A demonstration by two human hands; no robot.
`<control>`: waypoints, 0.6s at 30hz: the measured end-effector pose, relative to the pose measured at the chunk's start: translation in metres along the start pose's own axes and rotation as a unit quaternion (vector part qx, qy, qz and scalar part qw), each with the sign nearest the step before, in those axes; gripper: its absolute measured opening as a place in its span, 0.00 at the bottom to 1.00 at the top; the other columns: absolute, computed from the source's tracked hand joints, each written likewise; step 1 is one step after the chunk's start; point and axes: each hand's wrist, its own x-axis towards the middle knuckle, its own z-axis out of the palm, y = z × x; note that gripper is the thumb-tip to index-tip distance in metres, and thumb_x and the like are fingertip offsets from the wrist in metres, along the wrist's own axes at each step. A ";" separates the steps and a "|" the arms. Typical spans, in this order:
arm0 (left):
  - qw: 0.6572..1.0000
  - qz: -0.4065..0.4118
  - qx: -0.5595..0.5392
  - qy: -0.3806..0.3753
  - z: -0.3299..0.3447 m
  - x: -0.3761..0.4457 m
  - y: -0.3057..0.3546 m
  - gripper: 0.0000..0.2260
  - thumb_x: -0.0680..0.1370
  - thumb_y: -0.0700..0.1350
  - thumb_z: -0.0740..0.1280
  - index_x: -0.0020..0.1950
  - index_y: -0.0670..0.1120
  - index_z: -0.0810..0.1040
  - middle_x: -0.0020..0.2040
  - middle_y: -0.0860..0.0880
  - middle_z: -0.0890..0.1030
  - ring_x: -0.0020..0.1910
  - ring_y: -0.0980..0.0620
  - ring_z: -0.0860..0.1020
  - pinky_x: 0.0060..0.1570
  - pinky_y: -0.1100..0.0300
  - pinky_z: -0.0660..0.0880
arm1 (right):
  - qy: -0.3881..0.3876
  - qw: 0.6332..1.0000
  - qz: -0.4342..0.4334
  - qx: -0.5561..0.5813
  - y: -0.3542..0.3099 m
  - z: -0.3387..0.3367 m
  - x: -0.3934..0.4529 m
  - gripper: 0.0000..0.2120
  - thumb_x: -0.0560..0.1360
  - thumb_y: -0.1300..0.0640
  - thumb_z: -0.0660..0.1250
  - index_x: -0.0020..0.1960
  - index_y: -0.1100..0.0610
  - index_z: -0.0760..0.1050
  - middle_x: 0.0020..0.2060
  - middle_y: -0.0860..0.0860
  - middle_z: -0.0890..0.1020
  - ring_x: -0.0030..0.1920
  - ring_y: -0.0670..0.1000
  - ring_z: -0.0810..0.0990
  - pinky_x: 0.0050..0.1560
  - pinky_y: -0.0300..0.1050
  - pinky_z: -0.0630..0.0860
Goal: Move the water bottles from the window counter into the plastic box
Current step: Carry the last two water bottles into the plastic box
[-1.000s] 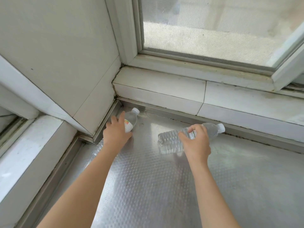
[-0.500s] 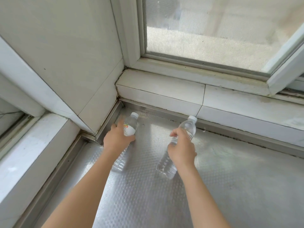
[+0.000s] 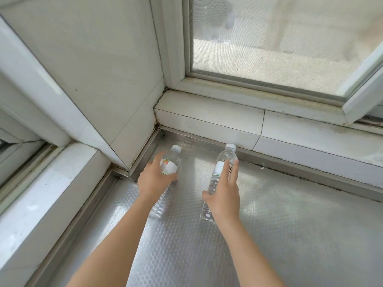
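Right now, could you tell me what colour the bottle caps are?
White, both caps, clearest in the head view.

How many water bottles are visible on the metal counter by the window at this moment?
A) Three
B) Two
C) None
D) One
B: one bottle stands under the left hand near the corner, and a second bottle stands at the right hand, both on the metal counter; no other bottle shows.
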 end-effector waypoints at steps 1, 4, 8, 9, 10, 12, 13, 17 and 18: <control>1.000 0.004 -0.004 0.002 -0.001 -0.002 0.000 0.36 0.67 0.53 0.74 0.73 0.60 0.64 0.58 0.48 0.79 0.54 0.45 0.77 0.46 0.56 0.72 | -0.007 1.000 0.011 0.001 0.001 0.001 -0.002 0.52 0.66 0.55 0.74 0.77 0.47 0.41 0.77 0.51 0.40 0.57 0.62 0.75 0.38 0.42 0.70; 1.000 0.018 -0.007 0.013 -0.004 -0.009 0.003 0.33 0.68 0.53 0.73 0.71 0.62 0.66 0.52 0.51 0.79 0.48 0.48 0.76 0.43 0.57 0.72 | -0.024 0.999 0.042 0.007 0.002 0.000 -0.005 0.54 0.65 0.52 0.74 0.75 0.39 0.38 0.76 0.54 0.47 0.53 0.60 0.79 0.39 0.44 0.71; 0.999 0.034 -0.030 0.031 -0.010 -0.022 0.007 0.32 0.68 0.53 0.74 0.70 0.63 0.67 0.48 0.55 0.76 0.45 0.52 0.72 0.42 0.59 0.68 | -0.007 0.997 0.059 0.046 0.001 -0.001 -0.006 0.53 0.62 0.54 0.74 0.74 0.36 0.44 0.71 0.52 0.57 0.47 0.57 0.80 0.41 0.47 0.77; 0.998 0.038 -0.043 0.036 -0.012 -0.025 0.006 0.32 0.67 0.53 0.74 0.69 0.64 0.68 0.49 0.56 0.78 0.45 0.52 0.73 0.42 0.58 0.69 | -0.001 0.997 0.059 0.049 0.001 -0.002 -0.007 0.52 0.62 0.55 0.74 0.74 0.36 0.45 0.70 0.51 0.59 0.47 0.56 0.80 0.42 0.48 0.78; 0.997 0.042 -0.057 0.041 -0.014 -0.028 0.006 0.32 0.67 0.53 0.74 0.68 0.65 0.68 0.49 0.56 0.79 0.46 0.52 0.75 0.42 0.58 0.70 | 0.002 0.997 0.057 0.045 0.002 -0.002 -0.009 0.51 0.62 0.55 0.74 0.74 0.37 0.47 0.69 0.49 0.60 0.48 0.55 0.80 0.43 0.49 0.79; 0.994 0.047 -0.089 0.052 -0.021 -0.035 0.004 0.31 0.66 0.53 0.75 0.66 0.66 0.68 0.49 0.56 0.81 0.46 0.53 0.78 0.43 0.56 0.74 | 0.002 0.999 0.048 0.026 0.003 -0.004 -0.015 0.50 0.62 0.55 0.74 0.75 0.39 0.49 0.67 0.48 0.62 0.50 0.54 0.78 0.42 0.48 0.78; 0.992 0.047 -0.108 0.055 -0.024 -0.040 0.004 0.30 0.66 0.53 0.76 0.64 0.66 0.69 0.48 0.56 0.81 0.46 0.53 0.79 0.42 0.55 0.76 | 0.001 0.999 0.042 0.017 0.004 -0.005 -0.019 0.49 0.63 0.55 0.74 0.75 0.41 0.50 0.67 0.47 0.62 0.51 0.54 0.78 0.41 0.47 0.77; 0.973 0.033 -0.213 0.076 -0.036 -0.067 0.000 0.29 0.64 0.47 0.78 0.59 0.67 0.72 0.41 0.56 0.83 0.39 0.53 0.81 0.43 0.51 0.79 | 0.008 1.000 0.014 -0.004 0.002 -0.011 -0.036 0.48 0.63 0.55 0.74 0.75 0.44 0.51 0.67 0.47 0.63 0.50 0.53 0.78 0.41 0.46 0.77; 0.968 0.026 -0.237 0.081 -0.039 -0.074 -0.001 0.29 0.64 0.47 0.79 0.59 0.67 0.72 0.40 0.56 0.83 0.38 0.55 0.82 0.43 0.51 0.80 | 0.010 1.000 0.008 -0.005 0.000 -0.013 -0.041 0.48 0.62 0.55 0.74 0.75 0.44 0.52 0.66 0.47 0.64 0.50 0.53 0.79 0.41 0.47 0.78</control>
